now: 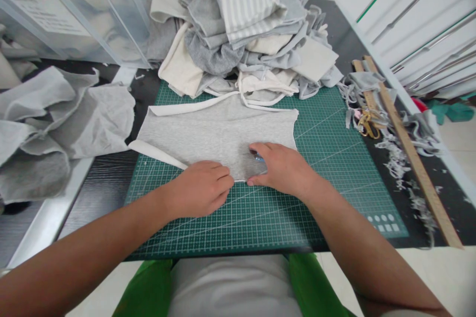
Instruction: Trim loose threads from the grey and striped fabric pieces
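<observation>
A light grey fabric piece (219, 131) with cream straps lies flat on the green cutting mat (327, 158). My left hand (201, 188) presses on its near edge, fingers curled down on the cloth. My right hand (282, 168) rests on the same edge just to the right, holding a small blue and clear object (259, 159) against the fabric; most of that object is hidden under the fingers.
A heap of grey, cream and striped fabric (245, 25) stands behind the mat. Crumpled grey cloth (55, 124) lies at left, below clear plastic bins (74, 10). At right lie wooden rulers (409, 153), gold scissors (368, 126) and fabric scraps (397, 158).
</observation>
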{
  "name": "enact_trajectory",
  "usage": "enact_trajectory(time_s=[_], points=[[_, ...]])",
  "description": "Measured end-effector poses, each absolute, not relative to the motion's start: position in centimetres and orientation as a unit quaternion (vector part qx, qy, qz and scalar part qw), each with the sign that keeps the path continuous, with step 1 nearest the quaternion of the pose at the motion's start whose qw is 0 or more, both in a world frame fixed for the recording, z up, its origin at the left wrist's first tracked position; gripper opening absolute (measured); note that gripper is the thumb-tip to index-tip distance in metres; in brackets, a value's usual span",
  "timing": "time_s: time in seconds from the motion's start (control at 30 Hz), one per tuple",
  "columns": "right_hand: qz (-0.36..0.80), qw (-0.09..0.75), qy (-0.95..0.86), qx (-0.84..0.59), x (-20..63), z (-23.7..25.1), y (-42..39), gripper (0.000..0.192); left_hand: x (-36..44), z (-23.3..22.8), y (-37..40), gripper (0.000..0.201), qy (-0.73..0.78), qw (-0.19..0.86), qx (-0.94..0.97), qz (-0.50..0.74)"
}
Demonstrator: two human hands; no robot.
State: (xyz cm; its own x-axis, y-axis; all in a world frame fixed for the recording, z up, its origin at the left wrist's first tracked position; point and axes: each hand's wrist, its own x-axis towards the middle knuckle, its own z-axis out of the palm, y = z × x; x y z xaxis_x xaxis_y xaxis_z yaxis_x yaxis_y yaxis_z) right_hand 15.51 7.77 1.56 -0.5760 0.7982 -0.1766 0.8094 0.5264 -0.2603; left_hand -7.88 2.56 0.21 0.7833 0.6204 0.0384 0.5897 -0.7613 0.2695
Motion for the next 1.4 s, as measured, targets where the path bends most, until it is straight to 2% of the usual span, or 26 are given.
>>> enact_trajectory(time_s=[0.17, 0.33, 0.4, 0.53, 0.67, 0.8, 1.03, 1.4], points=[[-0.153, 0.009, 0.869, 0.47, 15.2, 1.5, 7.5, 0.077, -6.9, 0.0, 1.9, 0.042, 0.304, 0.058, 0.95, 0.042], [-0.189, -0.009, 0.873, 0.45, 16.1, 1.4, 8.0, 0.078, -7.1, -0.1, 1.9, 0.036, 0.288, 0.08, 0.953, 0.046], [-0.231, -0.028, 0.867, 0.44, 16.6, 1.6, 8.5, 0.068, -7.1, -0.2, 2.0, 0.034, 0.291, 0.097, 0.951, 0.051], [-0.313, -0.085, 0.838, 0.438, 16.9, 2.0, 8.9, 0.036, -7.1, -0.2, 2.2, 0.032, 0.291, 0.108, 0.949, 0.059], [-0.294, -0.128, 0.857, 0.404, 16.2, 2.1, 8.3, 0.028, -7.2, -0.2, 2.1, 0.033, 0.292, 0.111, 0.948, 0.061], [-0.226, -0.109, 0.897, 0.363, 15.3, 1.6, 7.6, 0.026, -7.4, -0.2, 2.1, 0.034, 0.288, 0.119, 0.948, 0.061], [-0.208, -0.028, 0.915, 0.344, 15.5, 1.2, 7.8, 0.024, -7.7, -0.3, 2.2, 0.031, 0.281, 0.124, 0.949, 0.078], [-0.203, -0.013, 0.913, 0.353, 15.7, 1.4, 7.9, 0.019, -8.4, -0.8, 2.4, 0.029, 0.283, 0.134, 0.939, 0.139]])
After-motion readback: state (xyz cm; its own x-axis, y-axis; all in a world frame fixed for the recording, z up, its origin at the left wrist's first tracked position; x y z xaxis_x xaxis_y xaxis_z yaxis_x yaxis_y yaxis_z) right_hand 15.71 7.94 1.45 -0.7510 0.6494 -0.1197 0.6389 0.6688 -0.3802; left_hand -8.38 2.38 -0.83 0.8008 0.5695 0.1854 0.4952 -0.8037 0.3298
